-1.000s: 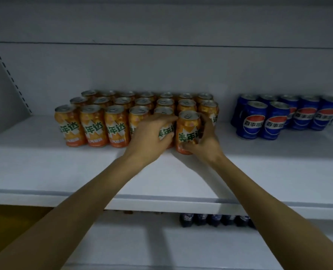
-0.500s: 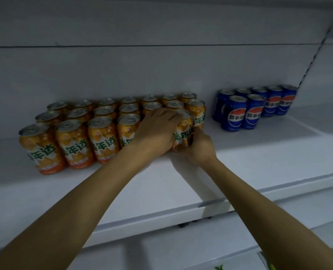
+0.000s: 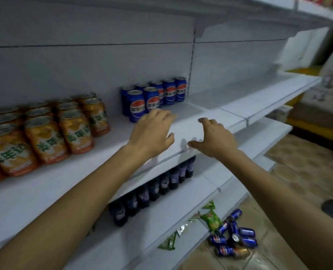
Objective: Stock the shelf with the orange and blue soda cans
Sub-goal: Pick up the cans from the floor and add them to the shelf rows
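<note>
While my left grip and right grip hang open and empty over the front edge of the shelf, orange cans stand left, blue cans behind; I reckon a careless left sweep could topple the nearest of them.

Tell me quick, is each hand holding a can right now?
Left hand: open, holding nothing.
Right hand: open, fingers loosely bent, holding nothing.
</note>
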### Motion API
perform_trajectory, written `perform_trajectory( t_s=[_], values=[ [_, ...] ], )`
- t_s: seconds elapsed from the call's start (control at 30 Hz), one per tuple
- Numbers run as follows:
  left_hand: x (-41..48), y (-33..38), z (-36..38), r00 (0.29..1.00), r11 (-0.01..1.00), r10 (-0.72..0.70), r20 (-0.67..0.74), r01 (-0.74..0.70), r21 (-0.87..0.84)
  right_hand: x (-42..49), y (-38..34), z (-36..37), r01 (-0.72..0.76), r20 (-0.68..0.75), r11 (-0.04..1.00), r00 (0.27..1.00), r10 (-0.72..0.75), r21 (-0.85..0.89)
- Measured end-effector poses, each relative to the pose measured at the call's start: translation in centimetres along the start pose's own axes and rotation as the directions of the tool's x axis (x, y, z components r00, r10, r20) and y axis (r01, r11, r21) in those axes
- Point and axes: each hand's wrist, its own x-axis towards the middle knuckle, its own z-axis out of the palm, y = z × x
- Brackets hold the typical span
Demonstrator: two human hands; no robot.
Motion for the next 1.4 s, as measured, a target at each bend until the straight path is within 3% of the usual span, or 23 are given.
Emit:
perform_trajectory(
  t_s=[0.2,0.37,0.63,0.83,0.97,1.1,1.23,1.33,1.4],
  values=[
    [6.2,17.9,5.8,0.966,0.963,0.249,0.072,-0.239,-0.128,-7.4,19.3,-6.2,-0.291,0.018,0.935,0.954,0.3,-0.202],
    [8.4,28.0,10.8,0.927,0.935,0.34,0.157,-0.315,-0.162,-12.1,29.5,-7.9,-0.403,0.054,0.879,0.902,0.429,-0.255],
    [8.2,32.2,20.6,0.859,0.944,0.323,0.397,-0.263,-0.198,-14.3,37.5,-0.3,-0.412,0.336,0.901,0.836,0.433,-0.136],
    [9.1,31.6,31.2,0.73,0.961,0.261,0.632,-0.134,-0.243,-13.8,43.0,9.3,-0.48,0.589,0.856,0.641,0.492,-0.194],
    [10.3,32.4,38.7,0.578,0.94,0.248,0.777,0.053,-0.338,-13.2,47.9,15.7,-0.604,0.71,0.776,0.465,0.529,-0.182],
    [9.4,33.7,47.6,0.34,0.866,0.185,0.922,0.387,-0.317,-14.1,52.4,23.2,-0.826,0.796,0.554,0.263,0.545,-0.106],
    [4.7,36.1,56.2,0.053,0.725,0.086,0.995,0.682,-0.099,-17.9,55.4,32.5,-0.951,0.809,0.293,0.097,0.58,-0.096],
    [0.1,38.0,64.0,-0.13,0.613,0.065,0.989,0.787,0.063,-20.9,56.6,40.9,-0.978,0.861,0.154,-0.045,0.507,-0.142],
    [-2.3,39.6,69.3,-0.238,0.524,0.08,0.968,0.836,0.162,-22.7,57.6,47.0,-0.985,0.89,0.086,-0.099,0.445,-0.152]
  ],
)
